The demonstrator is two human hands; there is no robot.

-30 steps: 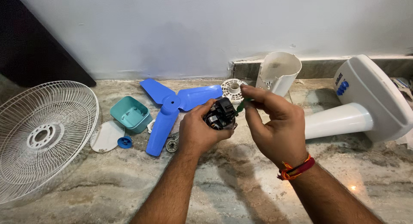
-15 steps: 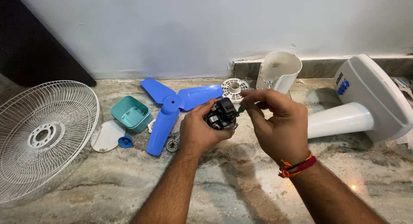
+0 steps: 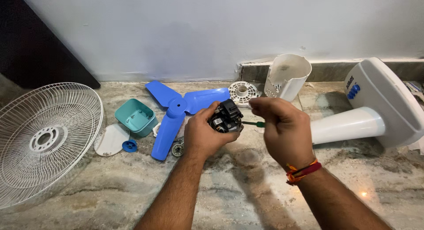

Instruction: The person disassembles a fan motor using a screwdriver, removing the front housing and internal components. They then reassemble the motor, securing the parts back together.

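My left hand [image 3: 204, 135] grips a small black fan motor [image 3: 226, 116] and holds it up over the marble floor. My right hand [image 3: 282, 129] is closed on a thin screwdriver with a green handle [image 3: 255, 123], whose tip points at the motor's side. A red and orange thread band circles my right wrist. Just behind the hands lies the blue three-blade fan propeller [image 3: 179, 107].
A white wire fan grille [image 3: 42, 139] lies at the left. A teal box [image 3: 134, 118], a white oval cover [image 3: 110, 139], a blue knob [image 3: 129, 145], a round white disc [image 3: 242, 91], a white motor housing [image 3: 287, 75] and the white fan base and stand [image 3: 375, 111] are spread about.
My right hand has drifted slightly lower and turned at the wrist, with the screwdriver still at the motor. The left hand and motor stayed almost in place.
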